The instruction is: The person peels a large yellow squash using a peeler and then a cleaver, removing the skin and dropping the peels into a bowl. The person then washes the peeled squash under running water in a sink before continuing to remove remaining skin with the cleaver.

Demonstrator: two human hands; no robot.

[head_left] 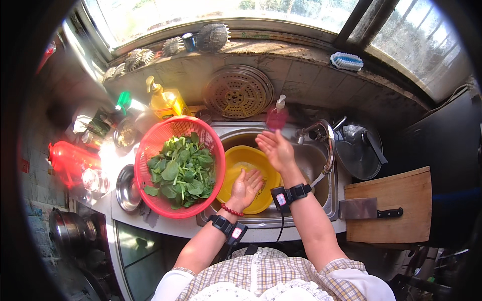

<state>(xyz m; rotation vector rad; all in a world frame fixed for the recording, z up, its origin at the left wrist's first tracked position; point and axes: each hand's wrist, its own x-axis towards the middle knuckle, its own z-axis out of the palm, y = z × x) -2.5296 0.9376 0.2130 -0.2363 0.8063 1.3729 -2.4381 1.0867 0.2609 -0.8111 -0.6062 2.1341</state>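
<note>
My left hand (pixel 246 190) is held palm up over a yellow plastic basin (pixel 269 201), with nothing in it. A red bead bracelet circles that wrist. Farther forward, my right hand (pixel 278 152) is empty too, its fingers stretched out just short of a pump bottle of pink liquid (pixel 276 117). The basin sits in a stainless steel sink (pixel 332 205), and my hands and forearms hide part of it. To the left, a red plastic colander (pixel 141 177) full of leafy greens (pixel 184 171) overlaps the basin's edge. A curved chrome faucet (pixel 331 137) rises at the sink's right.
A cleaver (pixel 359 207) lies on a wooden cutting board (pixel 408 192) at the right, its blade past the board's left edge. Behind it is a glass lid (pixel 357 154). Round metal steamer racks (pixel 235 94) lean on the back wall. A steel bowl (pixel 127 188) touches the colander's left.
</note>
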